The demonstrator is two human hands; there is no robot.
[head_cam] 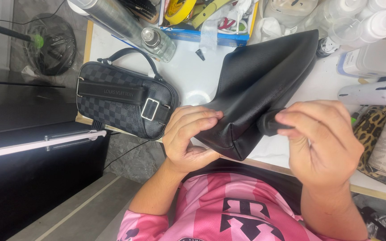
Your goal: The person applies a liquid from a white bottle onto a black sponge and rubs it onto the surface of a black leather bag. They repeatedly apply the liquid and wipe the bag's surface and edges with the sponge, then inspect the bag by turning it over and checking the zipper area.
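I hold a large black leather bag [264, 76] over the white table [188, 71]. My left hand [188, 136] pinches the bag's lower corner, thumb and fingers closed on the leather. My right hand [322, 136] grips the bag's other bottom corner, where the leather is bunched into a roll. The bag rises away from me toward the back of the table.
A small dark checked bag [121, 100] with a handle and strap buckle lies at the left table edge. Clear bottles [157, 42], a box of tape and tools [210, 18], white spray bottles [371, 22], a white handheld device [373, 93] and patterned bags [385, 143] crowd the back and right.
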